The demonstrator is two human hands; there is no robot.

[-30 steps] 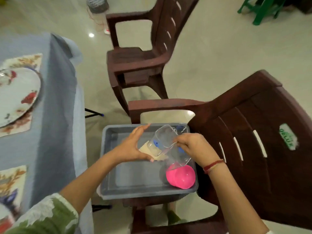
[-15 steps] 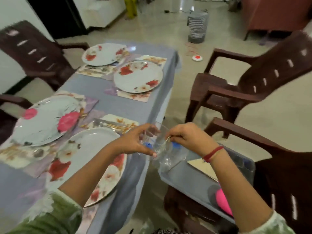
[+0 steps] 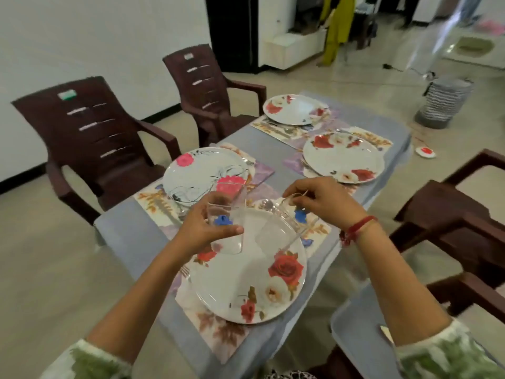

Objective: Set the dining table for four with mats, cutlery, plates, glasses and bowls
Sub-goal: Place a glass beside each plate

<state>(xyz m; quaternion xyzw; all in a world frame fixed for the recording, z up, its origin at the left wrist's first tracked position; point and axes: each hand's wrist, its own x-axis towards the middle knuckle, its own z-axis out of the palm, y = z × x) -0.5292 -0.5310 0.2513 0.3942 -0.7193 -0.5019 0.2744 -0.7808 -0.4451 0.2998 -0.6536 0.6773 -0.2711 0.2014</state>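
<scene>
Fingers of left hand: curled round left glass, clear with a blue mark, held upright.
Fingers of right hand: pinching the rim of right glass, same pattern, hanging tilted.
Both glasses: in the air over the near plate, touching neither table nor plate, as far as can be told.
Near plate: red roses, on its mat, at the table's near end.
Pink-flowered plate, left, and red-flowered plate, right: each on a mat.
Far plate: on a mat, cutlery just beside it.
Bowls: none seen on the table.

Step in hand, by judgement: glasses; mats, plates and cutlery appear laid. Next move calls for standing each glass upright on a mat beside its plate, righting the tilted one first, since a rim pinch gives weak hold.
</scene>
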